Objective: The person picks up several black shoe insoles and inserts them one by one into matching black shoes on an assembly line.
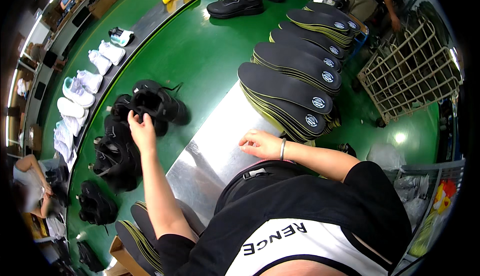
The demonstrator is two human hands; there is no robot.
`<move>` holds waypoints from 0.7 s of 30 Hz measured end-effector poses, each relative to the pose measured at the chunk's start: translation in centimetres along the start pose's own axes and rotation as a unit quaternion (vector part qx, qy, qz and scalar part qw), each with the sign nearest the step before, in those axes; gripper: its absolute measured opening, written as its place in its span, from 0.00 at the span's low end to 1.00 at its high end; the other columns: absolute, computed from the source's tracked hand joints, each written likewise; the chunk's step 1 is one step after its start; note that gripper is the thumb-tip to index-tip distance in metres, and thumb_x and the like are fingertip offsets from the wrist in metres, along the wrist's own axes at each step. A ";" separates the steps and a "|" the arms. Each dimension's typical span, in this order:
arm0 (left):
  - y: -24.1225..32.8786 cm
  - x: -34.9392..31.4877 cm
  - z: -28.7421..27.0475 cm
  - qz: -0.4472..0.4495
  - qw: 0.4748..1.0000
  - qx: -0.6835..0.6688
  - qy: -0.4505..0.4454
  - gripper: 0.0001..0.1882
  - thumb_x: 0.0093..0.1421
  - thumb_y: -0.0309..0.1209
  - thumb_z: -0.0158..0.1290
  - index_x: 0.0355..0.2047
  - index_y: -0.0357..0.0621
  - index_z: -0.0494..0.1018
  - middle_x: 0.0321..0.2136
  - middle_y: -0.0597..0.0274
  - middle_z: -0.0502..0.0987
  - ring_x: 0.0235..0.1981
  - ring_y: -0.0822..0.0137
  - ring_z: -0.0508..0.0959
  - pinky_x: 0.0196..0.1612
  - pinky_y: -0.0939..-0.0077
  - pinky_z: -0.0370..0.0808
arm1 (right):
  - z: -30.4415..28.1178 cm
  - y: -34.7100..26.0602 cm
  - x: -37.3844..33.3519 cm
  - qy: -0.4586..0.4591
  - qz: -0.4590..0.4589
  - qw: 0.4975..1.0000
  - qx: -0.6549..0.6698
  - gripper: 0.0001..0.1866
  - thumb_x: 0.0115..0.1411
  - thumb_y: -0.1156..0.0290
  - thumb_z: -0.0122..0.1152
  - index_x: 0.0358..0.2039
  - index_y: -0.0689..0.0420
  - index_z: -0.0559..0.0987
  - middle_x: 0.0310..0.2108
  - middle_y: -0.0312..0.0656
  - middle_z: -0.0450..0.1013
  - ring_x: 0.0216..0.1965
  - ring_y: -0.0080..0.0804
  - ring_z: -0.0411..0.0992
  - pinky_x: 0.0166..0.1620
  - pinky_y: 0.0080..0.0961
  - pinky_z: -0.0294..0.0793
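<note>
My left hand (pixel 143 132) reaches to a pair of black shoes on the green belt. Its thumb and fingertips pinch the near edge of a black shoe (pixel 159 102), whose lace sticks out to the right. The other shoe (pixel 120 108) lies close against it, partly behind my fingers. My right hand (pixel 261 144) hovers over the metal plate (pixel 215 148) in front of my waist, its fingers loosely curled and nothing visible in them. Just beyond it are stacks of dark insoles (pixel 284 87) with yellow-green edges.
More black shoes (pixel 112 161) line the belt's left side; another black pair (pixel 237 3) sits at the far end. White shoes (pixel 77 93) stand on a ledge beyond. A wire basket (pixel 412 71) is at right. More insoles (pixel 137 241) lie by my left elbow.
</note>
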State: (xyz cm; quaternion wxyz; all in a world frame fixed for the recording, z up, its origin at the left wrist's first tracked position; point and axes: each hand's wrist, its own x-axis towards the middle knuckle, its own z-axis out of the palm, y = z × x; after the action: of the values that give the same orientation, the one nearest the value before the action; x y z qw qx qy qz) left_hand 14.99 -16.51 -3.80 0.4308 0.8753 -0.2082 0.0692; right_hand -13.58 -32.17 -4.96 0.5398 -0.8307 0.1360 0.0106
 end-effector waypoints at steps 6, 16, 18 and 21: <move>-4.0 -15.3 0.1 -0.070 0.996 0.038 -0.040 0.29 0.48 0.29 0.49 0.50 0.36 0.53 0.43 0.46 0.63 0.38 0.53 0.69 0.41 0.67 0.66 | 2.2 -0.2 2.0 -0.139 0.017 0.983 -0.115 0.13 0.51 0.64 0.49 0.32 0.60 0.72 0.33 0.47 0.67 0.33 0.39 0.67 0.39 0.29 0.66; -2.5 -30.1 -2.5 -0.174 0.972 0.155 0.005 0.27 0.47 0.32 0.50 0.48 0.43 0.58 0.47 0.54 0.61 0.47 0.57 0.63 0.47 0.66 0.60 | 10.4 3.7 5.3 -0.171 -0.314 0.867 -0.348 0.19 0.45 0.65 0.55 0.40 0.55 0.69 0.46 0.46 0.59 0.48 0.43 0.56 0.50 0.37 0.51; -1.8 -32.3 -1.9 -0.232 0.957 0.160 0.067 0.26 0.47 0.32 0.51 0.48 0.43 0.59 0.46 0.54 0.61 0.46 0.57 0.63 0.47 0.66 0.61 | 11.0 5.2 5.6 -0.178 -0.357 0.835 -0.379 0.21 0.46 0.63 0.55 0.42 0.54 0.67 0.48 0.46 0.57 0.50 0.42 0.53 0.51 0.38 0.47; 0.2 -35.7 -1.6 -0.315 0.930 0.163 0.101 0.25 0.47 0.32 0.50 0.47 0.42 0.60 0.46 0.54 0.62 0.46 0.57 0.64 0.47 0.66 0.61 | 10.6 6.2 6.0 -0.191 -0.396 0.812 -0.386 0.22 0.47 0.62 0.54 0.44 0.53 0.66 0.49 0.46 0.56 0.52 0.42 0.51 0.52 0.38 0.45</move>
State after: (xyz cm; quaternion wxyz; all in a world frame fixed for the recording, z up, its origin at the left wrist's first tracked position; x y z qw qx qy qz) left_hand -17.30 -4.44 -13.38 0.3007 0.9425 0.1365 0.0508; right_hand -7.95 -26.29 -15.94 0.1479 -0.9340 -0.3252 0.0058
